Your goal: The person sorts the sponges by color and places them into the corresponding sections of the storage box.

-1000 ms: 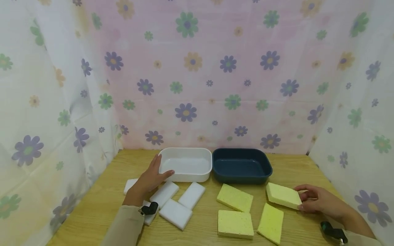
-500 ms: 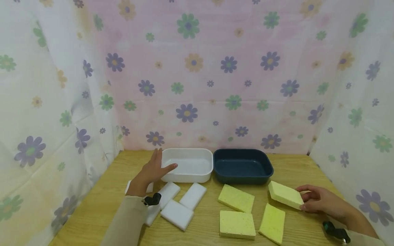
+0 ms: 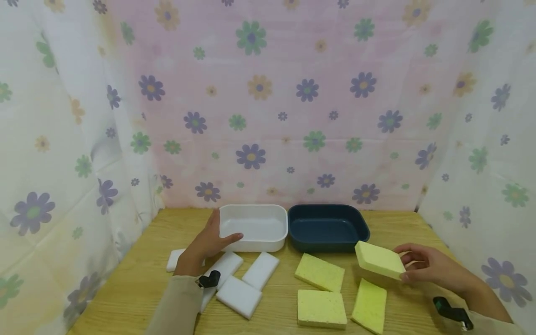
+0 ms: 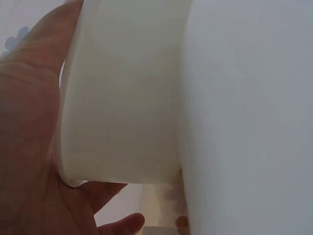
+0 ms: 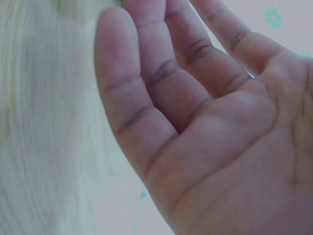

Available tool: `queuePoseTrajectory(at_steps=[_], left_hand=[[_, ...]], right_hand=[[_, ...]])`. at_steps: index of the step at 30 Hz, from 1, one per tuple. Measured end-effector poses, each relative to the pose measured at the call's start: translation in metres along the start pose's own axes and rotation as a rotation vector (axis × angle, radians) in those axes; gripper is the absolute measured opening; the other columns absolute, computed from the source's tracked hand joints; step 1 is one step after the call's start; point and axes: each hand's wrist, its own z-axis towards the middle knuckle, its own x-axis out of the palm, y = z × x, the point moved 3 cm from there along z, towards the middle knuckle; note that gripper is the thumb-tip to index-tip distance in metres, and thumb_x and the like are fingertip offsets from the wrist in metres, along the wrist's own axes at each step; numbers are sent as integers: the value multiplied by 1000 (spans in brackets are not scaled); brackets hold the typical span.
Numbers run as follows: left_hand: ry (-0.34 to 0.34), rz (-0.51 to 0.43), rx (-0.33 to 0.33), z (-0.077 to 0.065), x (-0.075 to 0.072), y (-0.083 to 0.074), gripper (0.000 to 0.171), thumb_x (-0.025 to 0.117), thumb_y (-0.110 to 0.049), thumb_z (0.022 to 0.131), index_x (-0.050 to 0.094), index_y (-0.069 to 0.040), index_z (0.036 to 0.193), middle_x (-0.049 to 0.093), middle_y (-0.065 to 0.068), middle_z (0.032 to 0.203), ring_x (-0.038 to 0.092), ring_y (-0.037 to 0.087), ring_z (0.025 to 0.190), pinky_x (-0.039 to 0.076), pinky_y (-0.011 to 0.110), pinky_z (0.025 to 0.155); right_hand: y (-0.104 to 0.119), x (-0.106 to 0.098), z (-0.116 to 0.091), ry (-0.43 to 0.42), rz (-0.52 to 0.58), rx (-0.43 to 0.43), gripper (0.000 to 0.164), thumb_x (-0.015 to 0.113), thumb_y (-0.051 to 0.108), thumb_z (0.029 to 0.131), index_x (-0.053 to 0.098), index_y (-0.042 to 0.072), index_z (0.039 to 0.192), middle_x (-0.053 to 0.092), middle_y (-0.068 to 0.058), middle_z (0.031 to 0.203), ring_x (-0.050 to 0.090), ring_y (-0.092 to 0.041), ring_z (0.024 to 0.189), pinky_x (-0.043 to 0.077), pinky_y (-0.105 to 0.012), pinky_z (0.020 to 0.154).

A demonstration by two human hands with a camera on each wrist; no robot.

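Observation:
My right hand (image 3: 435, 269) pinches the right end of a pale yellow sponge (image 3: 380, 259), which is tilted and raised off the table in front of the dark blue tray (image 3: 331, 245). In the right wrist view, the palm (image 5: 215, 147) and fingers fill most of the picture. At the left end of the white tray (image 3: 257, 244) is my left hand (image 3: 209, 239), its thumb stretched over the front rim and its fingers along the side. The left wrist view has that hand (image 4: 29, 112) close against the tray's wall (image 4: 122, 98).
Three yellow sponges (image 3: 321, 308) lie in front of the blue tray. Several white sponges (image 3: 239, 298) lie before the white tray, partly covered by the left forearm. The two trays stand side by side at the table's back, near a flowered curtain (image 3: 268, 116).
The yellow sponge in my right hand has risen and shifted left, toward the blue tray. My left fingers, raised and spread half a second ago, have lowered at the white tray's side.

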Motion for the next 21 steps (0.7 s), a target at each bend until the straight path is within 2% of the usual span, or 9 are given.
queuePoseTrajectory(at_steps=[5, 10, 14, 18, 21], left_hand=[[-27, -17, 1, 0, 1, -1, 135, 68, -78, 83, -20, -16, 164, -11, 16, 174, 14, 47, 157, 24, 66, 121], [-26, -21, 9, -1, 4, -3, 134, 68, -78, 83, -18, -16, 165, -10, 15, 174, 14, 47, 157, 25, 67, 121], [-41, 17, 39, 0, 3, -5, 127, 65, -78, 85, -10, -15, 167, -11, 13, 174, 14, 46, 157, 27, 68, 119], [-38, 42, 36, 0, 2, -5, 125, 63, -78, 86, -5, -14, 168, -11, 12, 175, 21, 49, 155, 30, 69, 117], [-33, 39, 29, 0, 0, -4, 126, 65, -77, 86, -6, -11, 167, -12, 14, 174, 18, 48, 156, 29, 67, 118]], right_hand=[[17, 6, 8, -66, -48, -112, 59, 70, 11, 99, 42, -6, 148, 60, -21, 120, 69, -20, 101, 62, -39, 81], [32, 9, 15, -198, -172, -189, 60, 75, 14, 96, 47, -4, 146, 65, -17, 115, 71, -15, 95, 62, -34, 75], [47, 10, 23, -269, -243, -193, 61, 78, 20, 94, 51, 1, 145, 65, -16, 114, 69, -11, 92, 60, -30, 72], [58, 16, 34, -287, -260, -189, 61, 80, 25, 93, 54, 4, 144, 64, -13, 111, 68, -10, 91, 59, -29, 71], [63, 22, 42, -297, -273, -196, 61, 80, 28, 93, 55, 6, 143, 64, -11, 110, 68, -11, 91, 59, -29, 73]])
